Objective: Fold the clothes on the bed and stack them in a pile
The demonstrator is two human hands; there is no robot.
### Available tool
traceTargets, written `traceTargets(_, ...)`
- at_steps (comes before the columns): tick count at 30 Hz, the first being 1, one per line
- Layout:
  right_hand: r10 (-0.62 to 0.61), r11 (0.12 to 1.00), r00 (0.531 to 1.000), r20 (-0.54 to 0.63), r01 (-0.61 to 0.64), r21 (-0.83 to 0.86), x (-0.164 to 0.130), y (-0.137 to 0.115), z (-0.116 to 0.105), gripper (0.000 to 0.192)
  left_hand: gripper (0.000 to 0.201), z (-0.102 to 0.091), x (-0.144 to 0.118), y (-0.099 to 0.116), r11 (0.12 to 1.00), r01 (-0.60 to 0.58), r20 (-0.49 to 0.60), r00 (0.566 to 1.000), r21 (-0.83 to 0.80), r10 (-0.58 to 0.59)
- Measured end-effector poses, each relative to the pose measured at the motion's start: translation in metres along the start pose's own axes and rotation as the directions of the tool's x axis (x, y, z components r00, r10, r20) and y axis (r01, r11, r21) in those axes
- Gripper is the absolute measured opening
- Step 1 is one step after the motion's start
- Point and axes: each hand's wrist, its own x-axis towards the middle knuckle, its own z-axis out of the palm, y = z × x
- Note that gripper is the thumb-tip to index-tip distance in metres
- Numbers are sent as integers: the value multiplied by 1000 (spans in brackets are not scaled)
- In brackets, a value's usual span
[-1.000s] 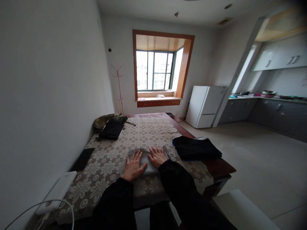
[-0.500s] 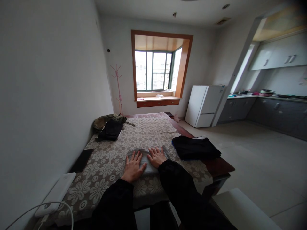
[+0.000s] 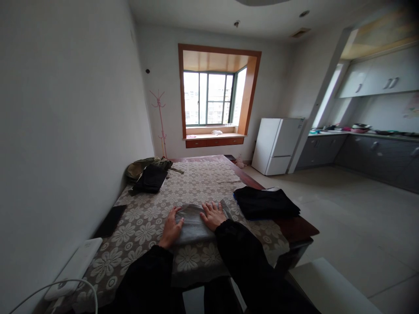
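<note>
A folded grey cloth (image 3: 193, 224), perhaps a garment, lies on the patterned tablecloth right in front of me. My right hand (image 3: 213, 215) rests flat on its right part with the fingers spread. At the cloth's left edge is my left hand (image 3: 171, 229), turned on its side with thumb and fingers apart; whether the fingertips tuck under the edge cannot be made out. To the right of my right hand sits a stack of folded black clothes (image 3: 266, 203).
The table (image 3: 309, 226) carries a floral tablecloth (image 3: 144, 233). Along the left wall are a white power strip (image 3: 77, 266) with a cable, a black flat object (image 3: 111, 221), a black folded item (image 3: 151, 179) and an olive bag (image 3: 137, 168). A white stool-like surface (image 3: 327, 283) stands lower right.
My left hand has slid left, from lying flat on the grey cloth to its left edge, and tilted onto its side. The right hand stays on the cloth.
</note>
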Motion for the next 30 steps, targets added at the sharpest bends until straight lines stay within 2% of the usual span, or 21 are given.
traceTargets(5, -3, 1000, 1000, -5, 4, 2, 0, 0, 0, 67, 73, -14, 15, -16, 937, 97, 91, 987, 336, -134)
traceTargets(9, 1, 1000, 1000, 2, -1, -8, 1, 0, 0, 67, 81, -15, 16, -22, 883, 129, 22, 988, 451, -155)
traceTargets(13, -2, 1000, 1000, -3, 2, -12, 1, 0, 0, 66, 79, -16, 11, -24, 883, 134, -24, 990, 449, -138)
traceTargets(17, 4, 1000, 1000, -12, -4, -13, 1, 0, 1, 66, 68, -22, 10, -22, 901, 125, -45, 992, 414, -117)
traceTargets(25, 2, 999, 1000, -14, -2, -34, 2, 1, 1, 65, 53, -23, 12, -25, 910, 97, -14, 995, 403, -100)
traceTargets(30, 5, 1000, 1000, -9, -6, -29, 2, 0, 1, 66, 45, -22, 12, -27, 916, 103, -34, 995, 387, -97)
